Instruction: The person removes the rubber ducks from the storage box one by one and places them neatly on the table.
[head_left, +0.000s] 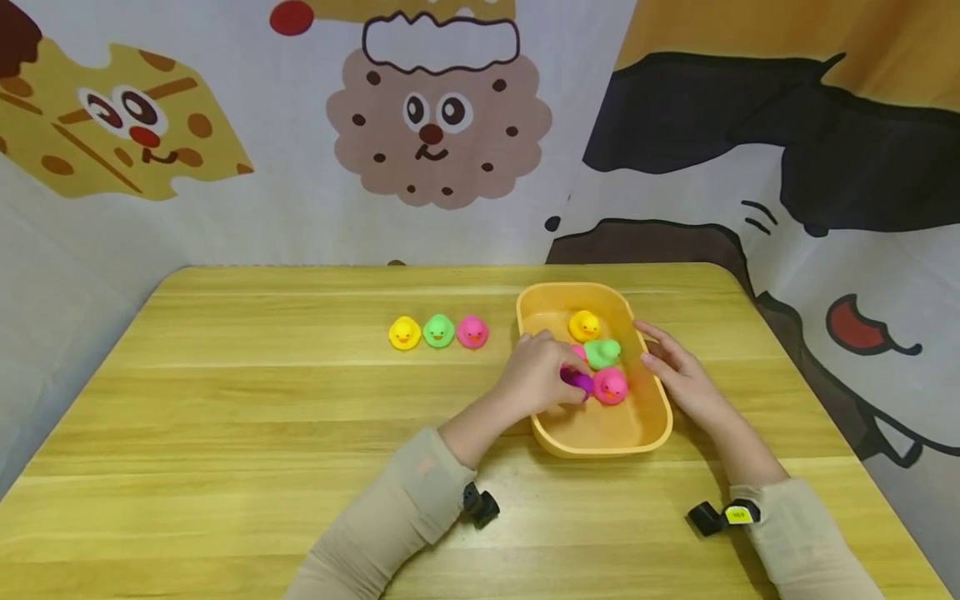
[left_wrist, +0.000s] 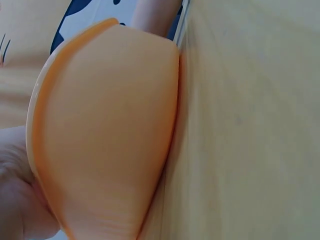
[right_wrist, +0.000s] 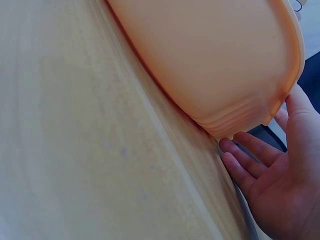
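Note:
An orange plastic basin (head_left: 600, 437) stands right of the table's middle. My left hand (head_left: 536, 372) reaches over its left rim, thumb and fingers pinching a purple rubber duck (head_left: 579, 382), partly hidden by the fingers. Around it inside lie a yellow duck (head_left: 584, 326), a green duck (head_left: 603, 354), a pink duck (head_left: 611, 386) and another pink one (head_left: 578, 353), mostly covered by the hand. My right hand (head_left: 688, 382) rests against the right side of the basin. In the right wrist view its fingers are loosely extended along the outer wall, the thumb at the rim.
Left of the basin, a yellow duck (head_left: 404, 333), a green duck (head_left: 438, 331) and a pink duck (head_left: 472, 332) sit in a row on the wooden table (head_left: 247, 433). A cloth with cartoon prints (head_left: 292, 167) hangs behind the table's far edge.

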